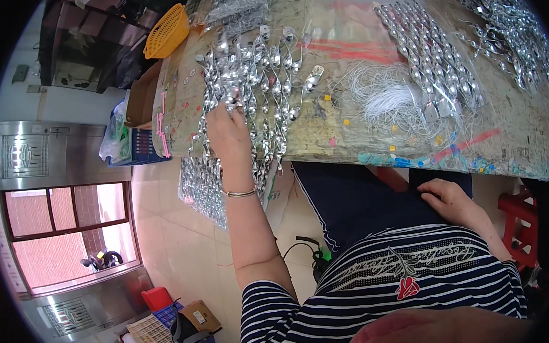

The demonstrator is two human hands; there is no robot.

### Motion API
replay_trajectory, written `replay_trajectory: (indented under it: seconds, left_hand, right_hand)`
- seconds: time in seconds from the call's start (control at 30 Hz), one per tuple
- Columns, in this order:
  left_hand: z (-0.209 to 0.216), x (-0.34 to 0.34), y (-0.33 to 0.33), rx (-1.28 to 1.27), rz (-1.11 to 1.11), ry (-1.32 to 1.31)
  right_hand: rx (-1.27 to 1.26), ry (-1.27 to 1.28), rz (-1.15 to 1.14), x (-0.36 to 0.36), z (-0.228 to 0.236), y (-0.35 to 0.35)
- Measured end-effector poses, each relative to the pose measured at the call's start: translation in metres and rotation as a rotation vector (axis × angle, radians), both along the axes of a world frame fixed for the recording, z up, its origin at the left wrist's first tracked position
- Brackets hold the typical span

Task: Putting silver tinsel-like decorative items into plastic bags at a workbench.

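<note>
My left hand (228, 135) reaches over the left part of the worktable, its fingers closed on some shiny silver twisted strips (227, 68), which are slightly blurred. Around and beneath it lie many more silver spiral strips (276, 87), some hanging over the table's near edge. One loose strip (312, 77) slants out to the right of this pile. Down on my dark-trousered lap rests my right hand (448, 198), holding nothing, its fingers loosely stretched and slightly bent.
The worn worktable (322, 135) also carries a tangle of white string (385, 94), a row of silver strips (433, 57) and a larger silver heap (515, 28). A yellow basket (166, 32) sits at the far left edge. A red stool (518, 224) stands at right.
</note>
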State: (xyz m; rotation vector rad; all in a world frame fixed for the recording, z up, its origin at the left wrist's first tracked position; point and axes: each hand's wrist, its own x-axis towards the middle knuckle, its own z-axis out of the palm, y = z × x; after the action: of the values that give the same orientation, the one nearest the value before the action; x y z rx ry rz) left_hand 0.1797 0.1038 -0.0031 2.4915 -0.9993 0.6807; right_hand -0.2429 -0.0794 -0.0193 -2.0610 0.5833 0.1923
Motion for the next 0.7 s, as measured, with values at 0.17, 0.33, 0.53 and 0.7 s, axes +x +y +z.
replay_trajectory:
  seconds: [0.17,0.33,0.53,0.7]
  left_hand:
    - [-0.013,-0.017,-0.022,0.005,-0.103,-0.010]
    - [-0.025,-0.034,-0.036,-0.014,-0.121,-0.047]
    - [-0.023,-0.039,-0.025,-0.079,-0.117,0.060]
    - [-0.021,-0.027,-0.003,-0.054,-0.120,-0.059]
  right_hand:
    - [0.003,-0.029,0.002,-0.002,-0.004,0.001]
    - [-0.011,-0.025,0.000,-0.004,-0.005,0.003]
    - [-0.010,-0.025,-0.004,-0.004,-0.004,0.004]
    - [-0.013,-0.032,-0.002,-0.004,-0.006,0.005]
